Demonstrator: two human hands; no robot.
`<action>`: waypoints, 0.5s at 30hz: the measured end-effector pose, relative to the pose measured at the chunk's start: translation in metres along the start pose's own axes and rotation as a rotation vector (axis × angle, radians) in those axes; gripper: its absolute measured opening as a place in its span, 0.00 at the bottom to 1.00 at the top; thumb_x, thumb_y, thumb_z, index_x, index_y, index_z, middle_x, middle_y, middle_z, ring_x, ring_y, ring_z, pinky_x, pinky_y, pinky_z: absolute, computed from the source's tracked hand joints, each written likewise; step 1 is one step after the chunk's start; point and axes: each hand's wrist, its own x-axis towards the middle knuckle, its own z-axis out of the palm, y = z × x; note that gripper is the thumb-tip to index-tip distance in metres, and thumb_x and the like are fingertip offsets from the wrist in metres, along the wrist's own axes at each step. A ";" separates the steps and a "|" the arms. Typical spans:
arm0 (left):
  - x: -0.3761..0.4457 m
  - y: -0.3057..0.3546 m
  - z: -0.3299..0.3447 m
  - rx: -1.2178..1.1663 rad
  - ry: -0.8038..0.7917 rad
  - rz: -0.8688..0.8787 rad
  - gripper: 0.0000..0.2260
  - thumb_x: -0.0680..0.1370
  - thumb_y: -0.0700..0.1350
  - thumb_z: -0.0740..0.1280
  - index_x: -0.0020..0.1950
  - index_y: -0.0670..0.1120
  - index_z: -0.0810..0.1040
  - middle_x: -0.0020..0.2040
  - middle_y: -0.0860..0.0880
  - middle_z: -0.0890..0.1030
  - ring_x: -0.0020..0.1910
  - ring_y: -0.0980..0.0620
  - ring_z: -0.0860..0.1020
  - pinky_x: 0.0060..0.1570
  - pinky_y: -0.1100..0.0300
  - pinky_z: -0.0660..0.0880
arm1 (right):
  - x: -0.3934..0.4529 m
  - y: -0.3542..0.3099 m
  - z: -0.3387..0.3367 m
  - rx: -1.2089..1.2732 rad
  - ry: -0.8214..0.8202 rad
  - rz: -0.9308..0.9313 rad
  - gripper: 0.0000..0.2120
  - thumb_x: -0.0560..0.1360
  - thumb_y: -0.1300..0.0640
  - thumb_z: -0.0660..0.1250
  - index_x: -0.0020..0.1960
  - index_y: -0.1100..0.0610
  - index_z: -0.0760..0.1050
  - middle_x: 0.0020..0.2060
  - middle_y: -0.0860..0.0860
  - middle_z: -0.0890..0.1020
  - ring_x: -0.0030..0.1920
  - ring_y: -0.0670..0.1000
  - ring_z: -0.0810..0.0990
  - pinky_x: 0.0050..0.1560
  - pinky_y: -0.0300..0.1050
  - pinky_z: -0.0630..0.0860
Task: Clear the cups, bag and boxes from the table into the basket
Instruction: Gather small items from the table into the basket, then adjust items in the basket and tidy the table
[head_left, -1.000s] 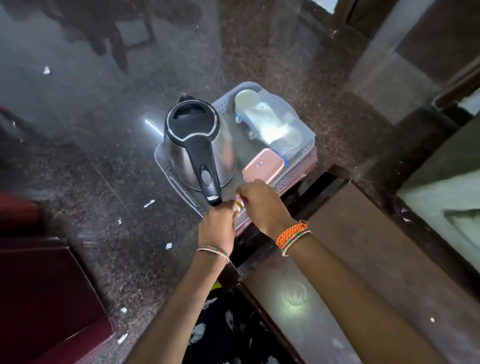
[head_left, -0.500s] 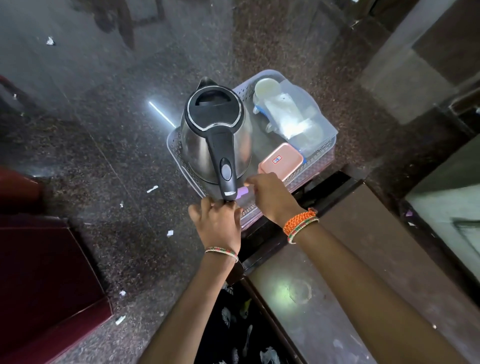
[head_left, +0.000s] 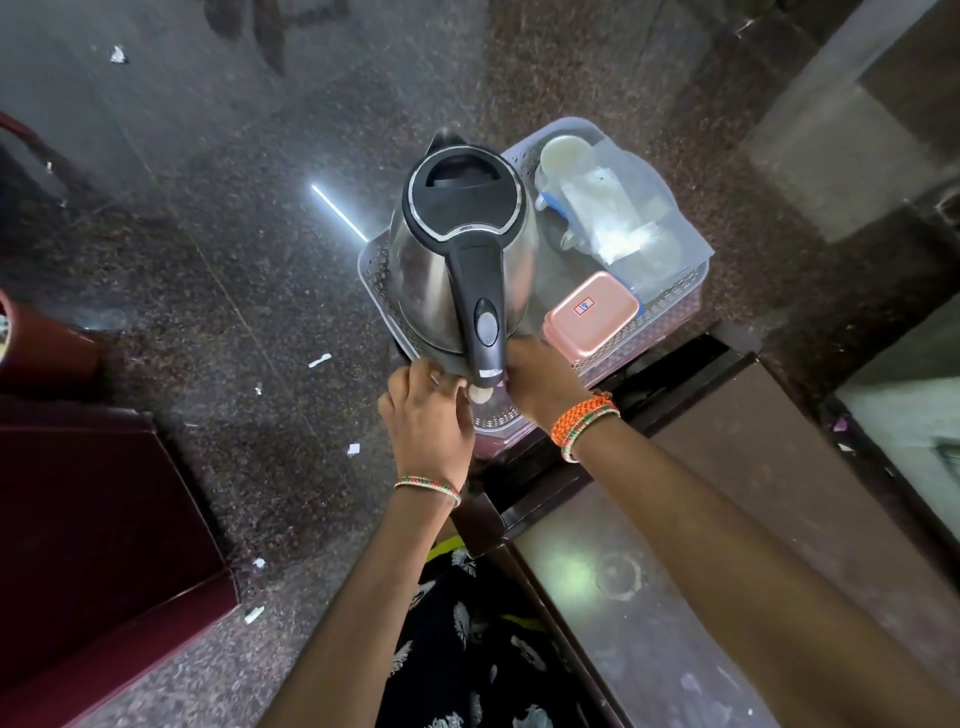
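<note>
Fingers (head_left: 415, 382) of left hand (head_left: 428, 423) and right hand (head_left: 543, 376) are curling on the near rim of the basket (head_left: 670, 306), gripping it above the floor. Kettle (head_left: 462, 260), pink box (head_left: 592, 314), cup (head_left: 561, 153) and bag (head_left: 628, 218) are sitting inside. Table (head_left: 727, 545) is lying just beside it.

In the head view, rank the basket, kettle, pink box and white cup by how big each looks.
Largest to smallest, as they appear:
1. basket, holding the rest
2. kettle, though it stands tall toward the camera, which inflates it
3. pink box
4. white cup, partly hidden under a clear bag, so only roughly placed
</note>
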 end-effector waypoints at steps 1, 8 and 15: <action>-0.001 -0.001 0.000 -0.010 0.004 -0.004 0.08 0.68 0.41 0.71 0.46 0.49 0.80 0.57 0.46 0.76 0.60 0.41 0.70 0.53 0.45 0.67 | -0.001 0.000 -0.001 -0.012 -0.010 -0.005 0.09 0.74 0.68 0.63 0.51 0.63 0.80 0.49 0.62 0.82 0.50 0.64 0.81 0.53 0.54 0.77; -0.004 -0.005 0.001 -0.086 -0.019 -0.030 0.12 0.69 0.42 0.70 0.51 0.50 0.79 0.71 0.45 0.67 0.72 0.39 0.60 0.63 0.39 0.63 | -0.004 0.002 -0.006 -0.110 0.029 0.023 0.10 0.73 0.70 0.65 0.52 0.65 0.79 0.48 0.63 0.81 0.50 0.64 0.81 0.51 0.54 0.78; -0.005 -0.004 0.004 -0.120 -0.044 0.000 0.12 0.68 0.40 0.70 0.50 0.49 0.79 0.70 0.44 0.68 0.71 0.39 0.61 0.62 0.38 0.66 | -0.006 0.009 0.001 0.019 0.004 0.095 0.07 0.77 0.64 0.62 0.50 0.63 0.78 0.49 0.61 0.79 0.50 0.62 0.79 0.49 0.48 0.73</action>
